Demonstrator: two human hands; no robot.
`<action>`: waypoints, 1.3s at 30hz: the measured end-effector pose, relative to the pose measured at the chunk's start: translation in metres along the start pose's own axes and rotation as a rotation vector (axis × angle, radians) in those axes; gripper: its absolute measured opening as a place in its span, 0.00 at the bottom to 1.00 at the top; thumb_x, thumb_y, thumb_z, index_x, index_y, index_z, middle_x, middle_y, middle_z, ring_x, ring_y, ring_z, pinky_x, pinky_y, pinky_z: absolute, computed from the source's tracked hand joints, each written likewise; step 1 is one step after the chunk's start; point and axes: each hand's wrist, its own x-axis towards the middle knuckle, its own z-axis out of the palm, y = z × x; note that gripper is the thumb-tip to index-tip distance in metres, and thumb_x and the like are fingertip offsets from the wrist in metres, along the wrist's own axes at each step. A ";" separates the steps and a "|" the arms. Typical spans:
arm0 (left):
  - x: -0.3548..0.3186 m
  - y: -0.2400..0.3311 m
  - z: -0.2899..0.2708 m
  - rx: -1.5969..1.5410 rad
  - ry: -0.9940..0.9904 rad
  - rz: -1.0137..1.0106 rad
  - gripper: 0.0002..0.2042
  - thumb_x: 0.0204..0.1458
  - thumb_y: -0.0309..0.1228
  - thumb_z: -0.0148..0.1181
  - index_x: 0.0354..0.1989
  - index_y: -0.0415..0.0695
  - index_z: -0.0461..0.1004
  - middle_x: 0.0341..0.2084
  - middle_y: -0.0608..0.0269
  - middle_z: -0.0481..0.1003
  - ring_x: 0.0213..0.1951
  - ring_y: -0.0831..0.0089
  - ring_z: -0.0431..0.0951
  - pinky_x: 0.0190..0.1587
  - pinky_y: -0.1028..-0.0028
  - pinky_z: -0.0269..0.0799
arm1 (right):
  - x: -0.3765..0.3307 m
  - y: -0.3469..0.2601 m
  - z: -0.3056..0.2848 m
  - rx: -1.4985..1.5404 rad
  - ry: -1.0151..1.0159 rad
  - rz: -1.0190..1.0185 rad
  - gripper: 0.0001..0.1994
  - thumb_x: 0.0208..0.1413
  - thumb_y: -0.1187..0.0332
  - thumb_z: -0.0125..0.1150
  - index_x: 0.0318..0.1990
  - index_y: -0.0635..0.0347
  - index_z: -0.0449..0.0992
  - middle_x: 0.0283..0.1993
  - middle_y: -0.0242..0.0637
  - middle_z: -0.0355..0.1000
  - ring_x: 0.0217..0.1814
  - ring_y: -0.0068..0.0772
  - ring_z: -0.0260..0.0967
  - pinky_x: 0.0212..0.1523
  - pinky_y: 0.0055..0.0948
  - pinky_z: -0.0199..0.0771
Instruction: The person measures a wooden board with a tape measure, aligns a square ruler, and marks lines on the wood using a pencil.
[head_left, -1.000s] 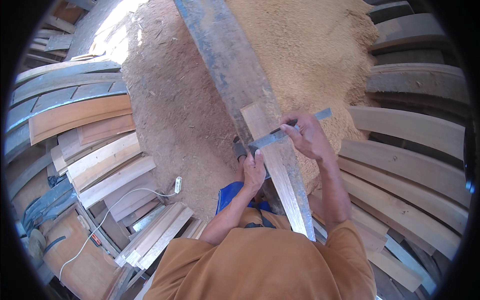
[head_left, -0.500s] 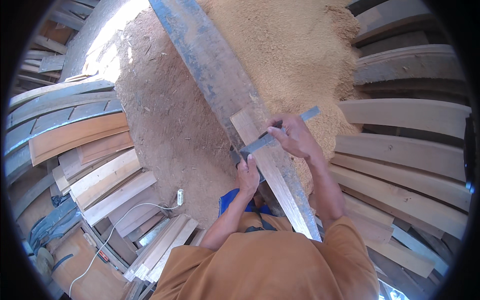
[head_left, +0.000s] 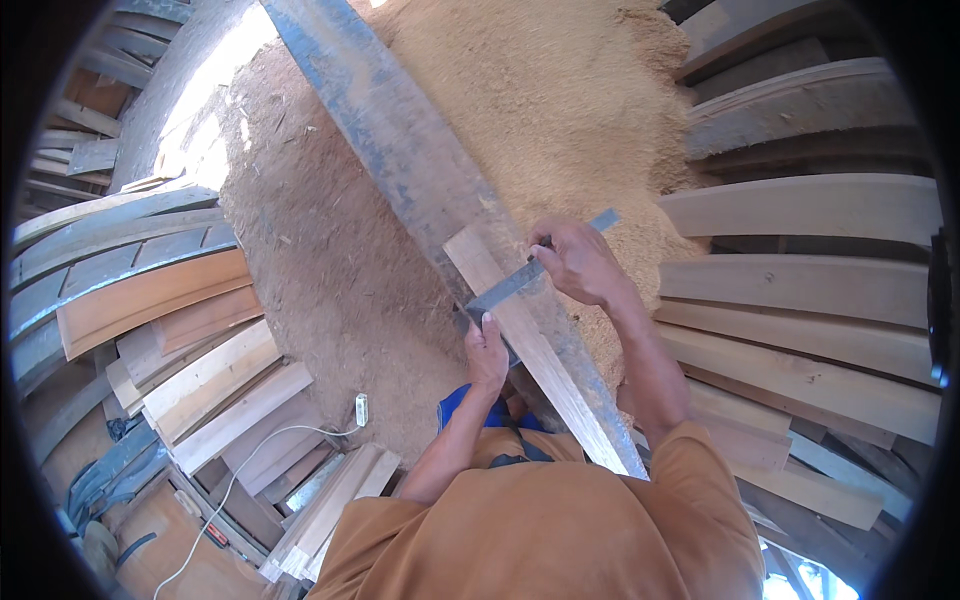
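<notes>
A pale wooden board [head_left: 535, 350] lies lengthwise on a long worn plank [head_left: 420, 165] that runs away from me to the upper left. Across the board rests a try square, its grey metal blade [head_left: 510, 287] pointing to the upper right. My left hand [head_left: 487, 355] is closed on the square's dark stock at the board's left edge, thumb on top. Just above the blade, my right hand [head_left: 578, 262] pinches a small dark stick-like thing [head_left: 545, 241], mostly hidden by the fingers. The blade's far end shows beyond this hand.
Sawdust [head_left: 560, 110] is heaped right of the plank. Stacked boards [head_left: 800, 290] line the right side, and more timber [head_left: 160, 295] stands on the left. A white cable with a socket end [head_left: 361, 410] lies at lower left.
The pinched dark thing has drawn back from the board's left part toward its right edge with my right hand. My left hand stays on the square. The whole view has shifted slightly.
</notes>
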 end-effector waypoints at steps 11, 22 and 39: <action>0.064 0.075 -0.058 -0.188 -0.012 -0.032 0.16 0.73 0.43 0.46 0.43 0.44 0.73 0.32 0.70 0.74 0.35 0.83 0.73 0.41 0.76 0.72 | -0.078 0.012 -0.007 0.229 0.155 0.501 0.11 0.65 0.64 0.54 0.43 0.64 0.74 0.36 0.53 0.75 0.42 0.58 0.74 0.46 0.48 0.71; 0.212 0.109 -0.073 0.308 0.034 -0.203 0.24 0.70 0.49 0.45 0.38 0.37 0.73 0.23 0.58 0.76 0.21 0.68 0.79 0.23 0.69 0.80 | -0.220 0.013 0.047 0.129 0.091 0.782 0.16 0.59 0.60 0.60 0.43 0.67 0.75 0.39 0.57 0.77 0.45 0.61 0.75 0.50 0.49 0.73; -0.063 0.119 0.019 0.943 -0.572 0.922 0.22 0.51 0.39 0.65 0.50 0.39 0.71 0.49 0.42 0.73 0.54 0.42 0.70 0.56 0.45 0.65 | -0.399 0.031 0.070 0.273 0.761 0.886 0.13 0.66 0.62 0.56 0.39 0.64 0.79 0.30 0.51 0.77 0.32 0.50 0.77 0.38 0.43 0.73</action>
